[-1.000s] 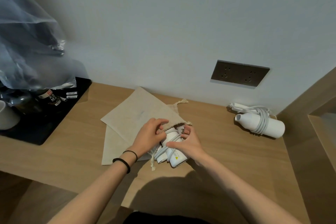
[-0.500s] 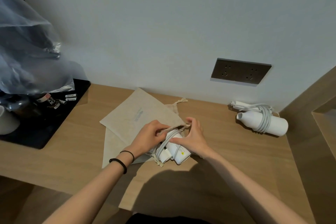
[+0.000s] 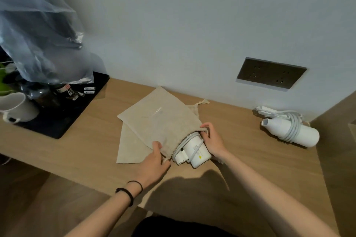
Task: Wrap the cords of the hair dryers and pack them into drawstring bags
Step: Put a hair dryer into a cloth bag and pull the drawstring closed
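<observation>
— Wooden bench (image 3: pixel 77 159) under a pale wall. How far along is the packing?
— Partway, I'd judge. One hair dryer (image 3: pixel 196 152), its cord (image 3: pixel 180 145) wound round the body, lies half inside the mouth of the upper drawstring bag (image 3: pixel 163 121). The rest of it sticks out toward five o'clock.
— And the hands?
— On the left hand (image 3: pixel 154 161) the grip is pinched on the bag's rim at eight o'clock of the dryer. On the right hand (image 3: pixel 212 140) the grip is curled over the rim at two o'clock.
— What's left?
— Working this one fully in and drawing the string tight. Then comes the second hair dryer (image 3: pixel 292 132), cord already wrapped, lying well apart at three o'clock. It needs the spare bag (image 3: pixel 131 150) lying flat under the first.
</observation>
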### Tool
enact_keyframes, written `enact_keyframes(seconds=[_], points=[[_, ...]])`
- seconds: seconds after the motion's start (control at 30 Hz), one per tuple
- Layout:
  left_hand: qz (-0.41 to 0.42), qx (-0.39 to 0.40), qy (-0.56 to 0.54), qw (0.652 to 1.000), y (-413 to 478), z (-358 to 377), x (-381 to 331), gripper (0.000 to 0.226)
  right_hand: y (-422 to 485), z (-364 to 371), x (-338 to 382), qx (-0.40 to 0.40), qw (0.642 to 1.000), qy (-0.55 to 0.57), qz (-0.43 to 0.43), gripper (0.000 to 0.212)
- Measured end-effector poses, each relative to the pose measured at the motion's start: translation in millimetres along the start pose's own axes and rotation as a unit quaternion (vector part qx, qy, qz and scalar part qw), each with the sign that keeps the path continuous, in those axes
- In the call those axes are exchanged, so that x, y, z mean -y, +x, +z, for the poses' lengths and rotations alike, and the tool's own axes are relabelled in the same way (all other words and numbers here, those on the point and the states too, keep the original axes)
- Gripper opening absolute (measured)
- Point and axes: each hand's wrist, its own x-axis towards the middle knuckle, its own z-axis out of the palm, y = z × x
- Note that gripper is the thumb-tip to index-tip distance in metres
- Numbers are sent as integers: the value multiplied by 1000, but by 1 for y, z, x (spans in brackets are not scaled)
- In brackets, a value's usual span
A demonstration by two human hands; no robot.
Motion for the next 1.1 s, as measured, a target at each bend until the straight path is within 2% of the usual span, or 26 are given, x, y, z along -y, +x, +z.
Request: enact_keyframes(seconds=[0.1,0.3,0.37,0.47,0.6,0.77,0.93,1.1], points=[[0,-32,-62,998,-3,4,-4,38,-3,1,-1,-23,1000,9,9,11],[7,-25,-131,991,-1,9,-2,22,-7,-4,3,-35,995,90,25,8],[9,-3,-141,990,-5,7,-5,24,-9,-5,2,-35,991,119,44,10],[0,6,-158,987,-11,9,-8,33,-11,-2,2,-34,993,96,54,8],[-6,-29,-158,987,-12,16,-9,38,-17,0,5,-29,997,32,57,7],[2,-78,-151,985,-12,22,-8,25,-19,1,11,-9,998,-1,66,17],[-9,-139,-155,978,-8,26,-14,23,-26,3,15,-24,994,35,96,12],[36,-192,-178,965,6,2,-32,19,-26,-9,24,-29,993,50,106,11]])
